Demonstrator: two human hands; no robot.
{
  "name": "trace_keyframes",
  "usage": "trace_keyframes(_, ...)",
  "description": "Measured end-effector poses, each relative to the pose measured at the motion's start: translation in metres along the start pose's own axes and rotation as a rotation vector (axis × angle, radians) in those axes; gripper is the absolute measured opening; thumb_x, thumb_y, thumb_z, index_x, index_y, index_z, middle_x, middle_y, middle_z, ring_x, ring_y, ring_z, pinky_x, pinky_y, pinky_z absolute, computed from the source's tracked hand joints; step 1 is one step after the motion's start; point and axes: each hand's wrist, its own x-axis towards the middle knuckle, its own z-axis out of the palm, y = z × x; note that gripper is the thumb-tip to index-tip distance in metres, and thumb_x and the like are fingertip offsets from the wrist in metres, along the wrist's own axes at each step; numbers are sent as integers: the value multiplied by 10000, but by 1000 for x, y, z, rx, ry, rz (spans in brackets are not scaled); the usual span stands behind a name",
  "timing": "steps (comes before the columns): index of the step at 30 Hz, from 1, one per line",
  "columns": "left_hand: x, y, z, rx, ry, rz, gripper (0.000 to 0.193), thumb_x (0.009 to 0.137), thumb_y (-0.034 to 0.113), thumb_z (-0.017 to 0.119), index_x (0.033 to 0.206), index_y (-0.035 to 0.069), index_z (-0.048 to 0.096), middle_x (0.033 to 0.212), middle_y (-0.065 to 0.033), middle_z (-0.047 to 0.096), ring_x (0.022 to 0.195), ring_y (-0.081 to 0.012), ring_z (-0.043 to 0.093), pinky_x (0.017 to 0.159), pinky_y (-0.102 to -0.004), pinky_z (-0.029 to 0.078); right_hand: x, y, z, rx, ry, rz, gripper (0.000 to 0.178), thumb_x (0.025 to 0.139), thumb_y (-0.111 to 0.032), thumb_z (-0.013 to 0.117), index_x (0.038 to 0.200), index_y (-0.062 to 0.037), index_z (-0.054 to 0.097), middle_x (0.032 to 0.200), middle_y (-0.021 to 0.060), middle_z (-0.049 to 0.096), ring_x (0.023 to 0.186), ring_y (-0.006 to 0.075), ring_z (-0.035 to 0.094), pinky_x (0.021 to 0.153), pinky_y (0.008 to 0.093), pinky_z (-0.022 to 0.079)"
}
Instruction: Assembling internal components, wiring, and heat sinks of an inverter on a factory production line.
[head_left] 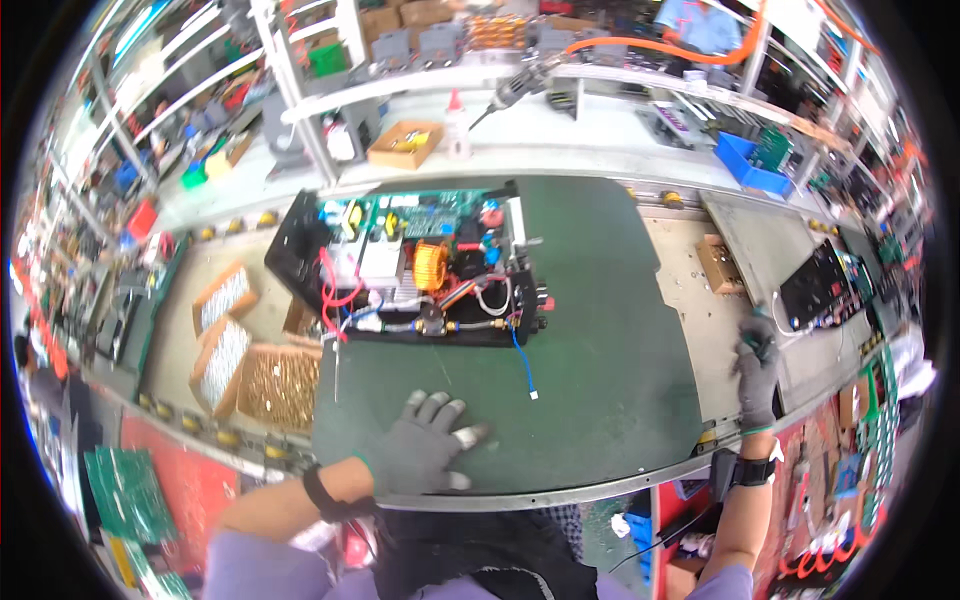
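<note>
My left hand (425,443), in a grey glove, lies flat with fingers spread on the green work board (600,390) near its front edge. Behind it on the board sits an open black device housing (290,265) with a green circuit board (440,215), an orange-wound coil (430,266) and loose red wires (340,292). A blue wire (524,360) with a white connector hangs from it onto the board. Off the board's right side, my gloved right hand (758,375) reaches forward beside the tray edge. Motion smears its fingers, so whether they hold anything is unclear.
Cardboard boxes of small metal parts (278,385) stand at the left. A second black unit (815,285) lies at the right, near a small carton (720,265). Across the back shelf are a power screwdriver (520,85), a bottle (457,125) and a blue bin (750,165).
</note>
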Motion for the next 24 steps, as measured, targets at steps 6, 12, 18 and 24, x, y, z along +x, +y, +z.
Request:
trace_keyframes(6,53,8,-19,-1105,30,-25,540,956,371,593,1376,63,448,1121,-153,594,831,-182,625,776,-321,506,-100,-99,176,827,-390,174,282,868,-91,586,1145,-40,604,970,38,612,906,141,597,809,295,492)
trace_keyframes(12,61,-26,11,-1525,33,32,245,1012,264,485,1147,68,541,768,-7,559,573,-62,476,505,-232,399,-120,-107,209,1040,-443,61,374,868,-71,596,1241,-41,588,1180,79,562,1108,193,545,944,347,462)
trace_keyframes(18,55,-51,15,-1469,-34,106,186,1012,270,487,996,109,577,681,48,534,542,-26,412,467,-194,331,-107,-113,195,515,-655,-77,457,846,-118,671,1283,-23,577,1213,105,584,1203,245,522,1005,383,444)
trace_keyframes(24,60,-60,20,-1280,657,-11,216,942,149,604,1089,10,679,863,-35,660,723,-93,585,628,-263,466,-92,-141,181,515,-558,-9,413,874,-197,710,1226,-10,600,1140,106,589,1102,266,609,902,394,541)
